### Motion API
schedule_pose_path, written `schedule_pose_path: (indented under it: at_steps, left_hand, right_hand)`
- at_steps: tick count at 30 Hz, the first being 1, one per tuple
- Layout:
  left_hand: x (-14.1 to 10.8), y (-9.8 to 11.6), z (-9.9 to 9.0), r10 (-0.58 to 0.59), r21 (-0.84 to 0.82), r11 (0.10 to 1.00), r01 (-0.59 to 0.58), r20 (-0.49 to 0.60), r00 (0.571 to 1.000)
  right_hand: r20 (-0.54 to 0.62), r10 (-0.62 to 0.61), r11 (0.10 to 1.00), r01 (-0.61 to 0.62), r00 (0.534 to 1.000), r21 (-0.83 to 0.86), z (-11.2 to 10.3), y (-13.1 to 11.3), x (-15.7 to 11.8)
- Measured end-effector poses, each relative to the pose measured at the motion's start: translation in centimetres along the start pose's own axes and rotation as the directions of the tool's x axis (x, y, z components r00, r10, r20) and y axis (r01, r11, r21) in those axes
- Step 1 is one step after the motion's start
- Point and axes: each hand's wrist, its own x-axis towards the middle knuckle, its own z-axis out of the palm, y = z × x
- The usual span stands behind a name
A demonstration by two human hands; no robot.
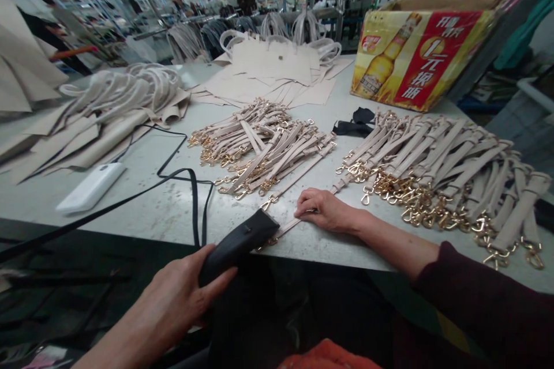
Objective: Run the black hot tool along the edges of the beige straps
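My left hand is wrapped round a long black object, smooth like leather, with a flat end and a small stud on top; its kind I cannot tell. That end sits close to the gold clasp of a thin beige strap at the table's front edge. My right hand pinches this strap, fingers closed and pressed near the tabletop. Another beige strap with a gold clasp lies just beyond it. A pile of beige straps with gold hooks spreads out behind both hands.
Right of my forearm lies a bigger heap of clasped straps. Behind it stand black scraps and a printed beer carton. At left are a white device, a black cord and beige handles. Panels lie behind.
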Motion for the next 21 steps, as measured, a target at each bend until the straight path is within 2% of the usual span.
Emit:
schedule_pose_path:
  at_steps: [3, 5, 9, 12, 14, 16, 19, 21]
  left_hand:
    - [-0.5, -1.2, -0.1, -0.018, 0.006, 1.000, 0.018, 0.031, 0.999]
    - [-0.9, -1.0, -0.2, 0.018, 0.042, 0.999, -0.021, 0.063, 0.998]
    - [-0.6, 1.6, 0.1, 0.039, 0.168, 0.984, -0.065, 0.153, 0.987]
    - [0.2, 3.3, 0.4, 0.018, 0.216, 0.975, -0.051, 0.153, 0.988]
    - [0.8, 3.6, 0.4, 0.041, 0.203, 0.976, -0.072, 0.150, 0.988]
    - [1.1, 3.0, 0.3, 0.056, 0.138, 0.988, -0.076, 0.145, 0.988]
    - [1.0, 1.1, 0.0, 0.012, 0.000, 1.000, -0.012, 0.142, 0.990]
    - [0.8, -0.1, 0.0, -0.011, -0.032, 0.999, 0.016, 0.141, 0.990]
  right_hand:
    - [0.001, -0.002, 1.000, 0.002, 1.000, -0.008, 0.0, 0.1, 0.0]
    - [0.008, -0.008, 1.000, 0.008, 1.000, -0.014, -0.1, 0.2, 0.1]
    - [0.015, -0.019, 1.000, 0.020, 1.000, -0.014, -0.1, 0.3, 0.1]
    - [0.013, -0.023, 1.000, 0.023, 1.000, 0.003, -0.1, 0.3, 0.1]
    - [0.021, -0.015, 1.000, 0.015, 1.000, 0.008, -0.2, 0.3, 0.1]
    - [0.028, -0.011, 1.000, 0.010, 1.000, 0.007, -0.2, 0.4, 0.1]
    - [0.033, -0.014, 1.000, 0.014, 0.999, 0.004, -0.2, 0.4, 0.1]
    - [0.035, -0.012, 1.000, 0.012, 0.999, 0.003, -0.1, 0.4, 0.2]
